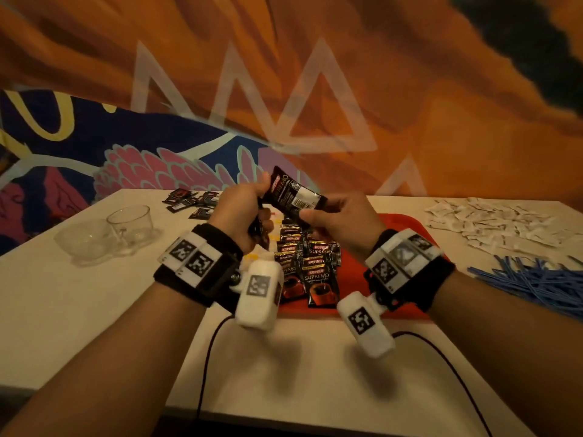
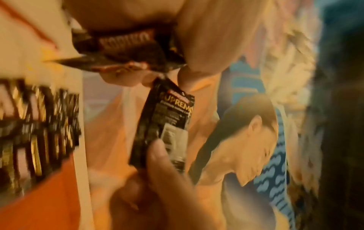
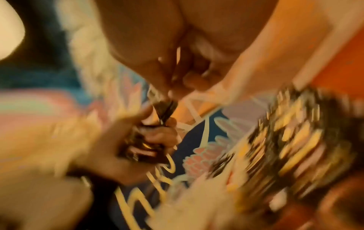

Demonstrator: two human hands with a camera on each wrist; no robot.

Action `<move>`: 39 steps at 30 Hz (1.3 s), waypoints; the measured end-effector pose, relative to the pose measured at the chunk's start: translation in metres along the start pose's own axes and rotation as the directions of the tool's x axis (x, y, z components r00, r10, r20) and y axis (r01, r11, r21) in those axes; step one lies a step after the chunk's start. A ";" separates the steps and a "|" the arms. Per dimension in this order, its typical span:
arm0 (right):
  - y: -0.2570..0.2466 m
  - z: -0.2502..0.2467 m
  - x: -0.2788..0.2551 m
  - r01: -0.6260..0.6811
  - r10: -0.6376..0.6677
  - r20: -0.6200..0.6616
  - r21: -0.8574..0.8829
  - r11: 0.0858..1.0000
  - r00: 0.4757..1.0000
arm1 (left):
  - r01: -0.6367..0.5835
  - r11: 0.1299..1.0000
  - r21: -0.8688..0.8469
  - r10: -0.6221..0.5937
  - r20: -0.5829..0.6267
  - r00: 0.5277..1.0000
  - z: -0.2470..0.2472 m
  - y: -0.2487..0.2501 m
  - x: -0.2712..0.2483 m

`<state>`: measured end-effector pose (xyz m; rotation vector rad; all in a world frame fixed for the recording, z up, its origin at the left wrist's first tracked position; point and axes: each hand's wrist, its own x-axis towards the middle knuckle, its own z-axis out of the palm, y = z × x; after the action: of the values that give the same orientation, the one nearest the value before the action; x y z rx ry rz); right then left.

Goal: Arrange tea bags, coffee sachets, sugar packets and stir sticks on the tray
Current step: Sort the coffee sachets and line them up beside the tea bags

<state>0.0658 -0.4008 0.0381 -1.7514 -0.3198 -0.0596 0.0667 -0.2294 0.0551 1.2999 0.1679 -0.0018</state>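
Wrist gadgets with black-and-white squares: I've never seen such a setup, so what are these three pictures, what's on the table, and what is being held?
A person wears three cameras: one on the head, one per wrist. The head view looks down at both hands. The left hand grips a bunch of sachets, and the right hand pinches one coffee sachet between them, above a red tray that already carries rows of sachets. On the table lie glass cups, more dark sachets, white packets and blue stir sticks. The blurry wrist views show the same hands close up.
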 end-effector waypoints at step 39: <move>0.058 -0.017 -0.004 0.115 0.241 0.278 -0.843 0.526 0.930 | -0.196 -0.006 0.981 -0.027 0.196 0.980 -0.001 -0.050 0.025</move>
<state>0.0787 -0.4281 -0.0145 -2.7951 -0.5596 0.2118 0.0864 -0.2394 0.0033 2.8644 -0.1302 -0.1616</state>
